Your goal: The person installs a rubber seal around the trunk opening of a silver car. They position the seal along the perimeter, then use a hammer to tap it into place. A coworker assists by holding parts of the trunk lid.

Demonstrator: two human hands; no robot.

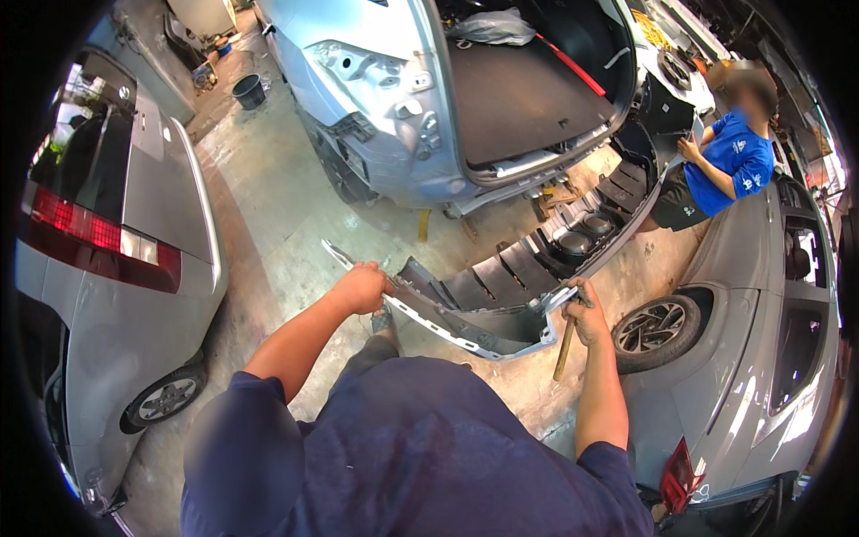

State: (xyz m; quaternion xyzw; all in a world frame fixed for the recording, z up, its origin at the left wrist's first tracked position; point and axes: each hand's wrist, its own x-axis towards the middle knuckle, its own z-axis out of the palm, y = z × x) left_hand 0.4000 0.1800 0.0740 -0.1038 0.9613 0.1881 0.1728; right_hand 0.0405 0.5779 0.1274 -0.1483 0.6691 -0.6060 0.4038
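Observation:
A long car bumper cover (493,329) stretches in front of me, its dark inner side facing up and its slotted pale edge nearest my body. My left hand (366,288) is closed around the pale edge near its left end, where a narrow tip sticks out beyond the fist. At the bumper's near right corner, my right hand (588,314) grips the edge. A wooden handle (564,352) hangs down from that same hand; the tool's head is hidden. Two round sensor-like or speaker-like black parts (574,241) sit inside the bumper's middle.
A co-worker in a blue shirt (728,158) stands at the bumper's far end. Ahead is a pale blue car body (396,154) with its cargo area (530,101) open. Grey vehicles flank me, one left (154,322) and one right (718,349). A black bucket (249,92) stands on the floor.

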